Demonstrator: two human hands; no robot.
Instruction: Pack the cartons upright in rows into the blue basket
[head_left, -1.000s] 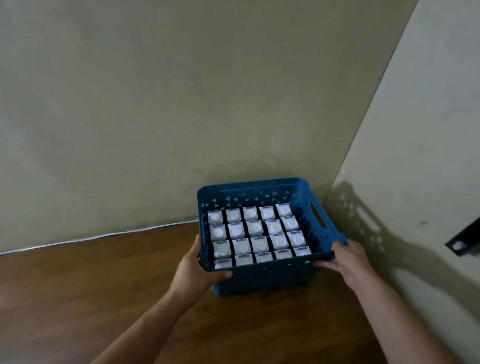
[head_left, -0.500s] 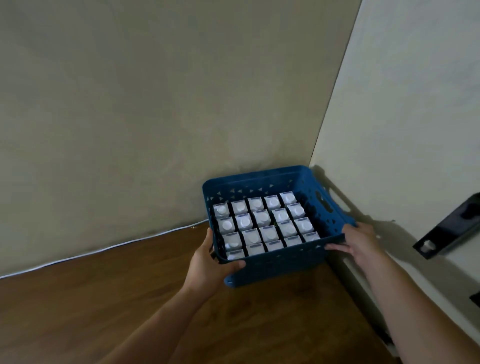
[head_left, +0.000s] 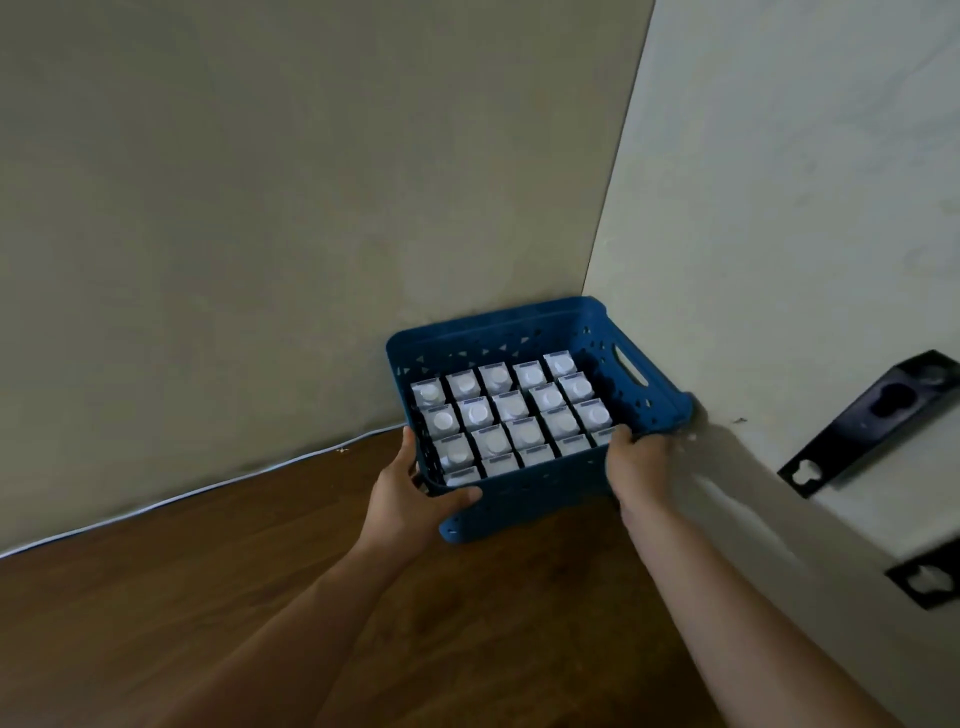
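- The blue basket (head_left: 524, 332) sits right of centre in the frame, on the wooden floor (head_left: 208, 597), pushed into the corner where two pale walls (head_left: 260, 182) meet.
- White-capped cartons (head_left: 511, 408) stand upright inside it in tidy rows, filling it.
- The left hand (head_left: 410, 493) clasps the near left corner, thumb over the rim, fingers curled along the side.
- The right hand (head_left: 636, 462) grips the near right rim, fingers folded over the edge.
- Black brackets (head_left: 872, 421) hang on the right-hand wall.

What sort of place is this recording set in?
Probably a bare indoor room corner: a wooden floor, plain beige walls meeting behind the blue basket, and black brackets on the right-hand wall.
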